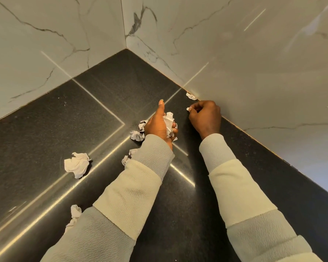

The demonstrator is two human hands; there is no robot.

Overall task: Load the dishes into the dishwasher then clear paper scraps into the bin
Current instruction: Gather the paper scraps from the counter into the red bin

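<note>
Inspection area: the inner corner of a dark polished countertop (45,118), bounded by two marble-patterned walls (254,69). The left hand (157,127) grips a wad of crumpled paper (169,121), with the fingers curled round it and the thumb extended straight up. The right hand (205,116) is curled, close to the right-side wall, and pinches a small scrap (188,109) at its fingertips. A wall-side scrap (191,96) lies on the countertop at the foot of that wall, just beyond the right hand. Two crumpled pieces (136,135) lie just left of the left hand, close together; whether they touch cannot be determined. Further scraps (130,156) sit beside the left wrist, partly hidden by the pale sleeve (151,157). A larger crumpled ball (77,164) lies well apart to the left on open countertop. A lower scrap (75,212) lies near the left elbow, its near end covered by the sleeve. All loose paper noted rests on the countertop surface.
</note>
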